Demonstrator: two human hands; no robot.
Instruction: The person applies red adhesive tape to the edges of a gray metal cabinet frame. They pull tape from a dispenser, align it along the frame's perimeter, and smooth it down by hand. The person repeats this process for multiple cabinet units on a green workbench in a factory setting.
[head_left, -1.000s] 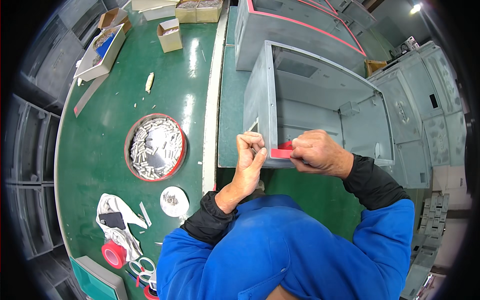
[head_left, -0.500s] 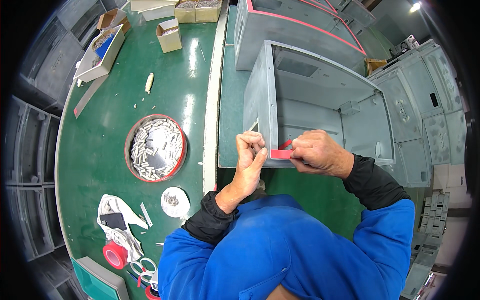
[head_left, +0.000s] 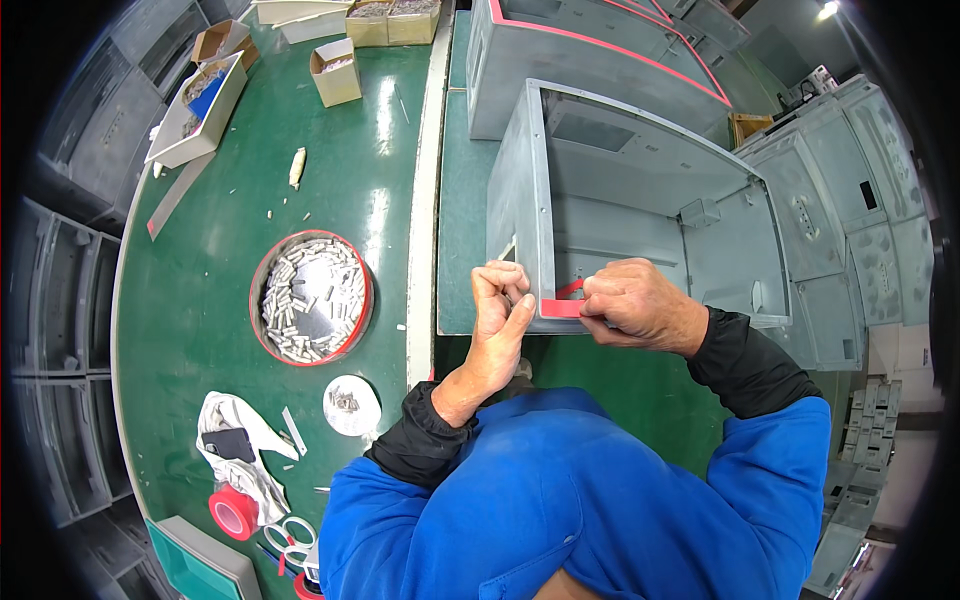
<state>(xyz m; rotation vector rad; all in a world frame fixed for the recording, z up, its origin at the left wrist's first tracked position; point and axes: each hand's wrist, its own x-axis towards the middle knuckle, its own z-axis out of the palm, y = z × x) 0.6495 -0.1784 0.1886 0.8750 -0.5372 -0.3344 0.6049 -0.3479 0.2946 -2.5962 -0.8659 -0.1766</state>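
An open grey metal cabinet [head_left: 620, 215] lies in front of me with its opening facing up and toward the right. Along the near corner of its rim runs a short strip of red tape [head_left: 562, 308]. My right hand [head_left: 638, 308] is closed on the tape's right part, with a loose bit of it showing above the fingers. My left hand [head_left: 500, 315] grips the cabinet's near left corner, its thumb pressed at the edge beside the tape's left end and its fingers curled against the side wall.
Left on the green table [head_left: 230, 210] stand a round red-rimmed tin [head_left: 368, 300] of small metal cylinders, a white dish [head_left: 368, 418], a red tape roll [head_left: 233, 512], a phone [head_left: 228, 444] on a cloth, and scissors [head_left: 290, 540]. Behind, another cabinet [head_left: 600, 85] has red-taped rims.
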